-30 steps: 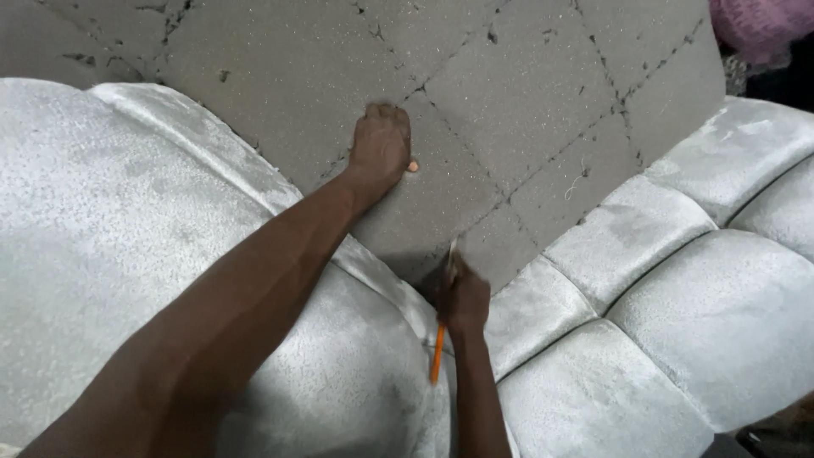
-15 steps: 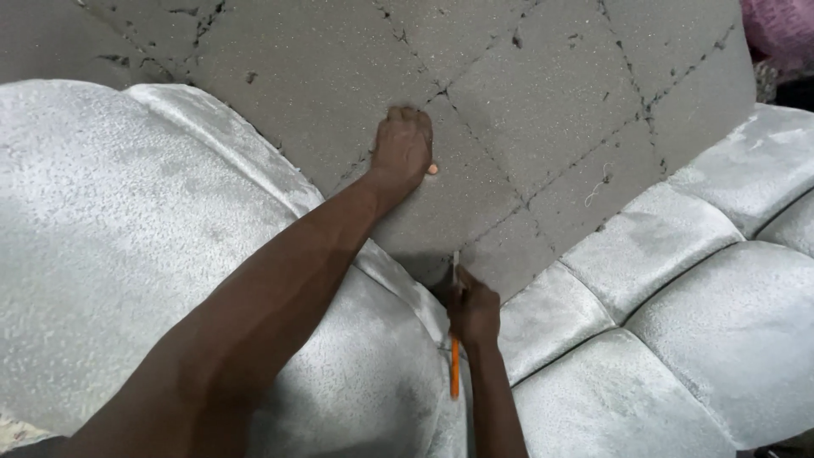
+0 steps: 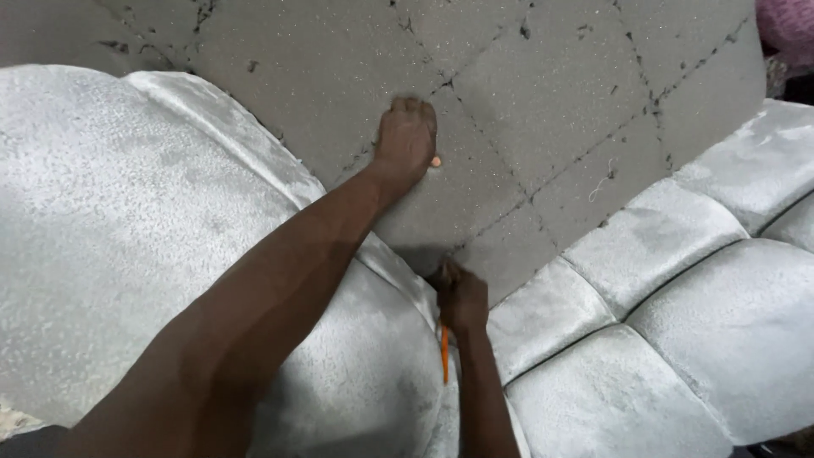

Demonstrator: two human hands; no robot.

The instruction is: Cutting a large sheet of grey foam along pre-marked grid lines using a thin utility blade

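Downward went the right hand (image 3: 462, 298), over grey foam (image 3: 543, 93) beside silvery upholstery (image 3: 110, 229).

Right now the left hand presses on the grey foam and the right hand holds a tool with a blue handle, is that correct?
Not quite. In the head view the left hand presses the grey foam, but the tool in the right hand has an orange handle, not blue.

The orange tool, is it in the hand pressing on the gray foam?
No, the right hand grips the orange tool; the left hand presses the foam.
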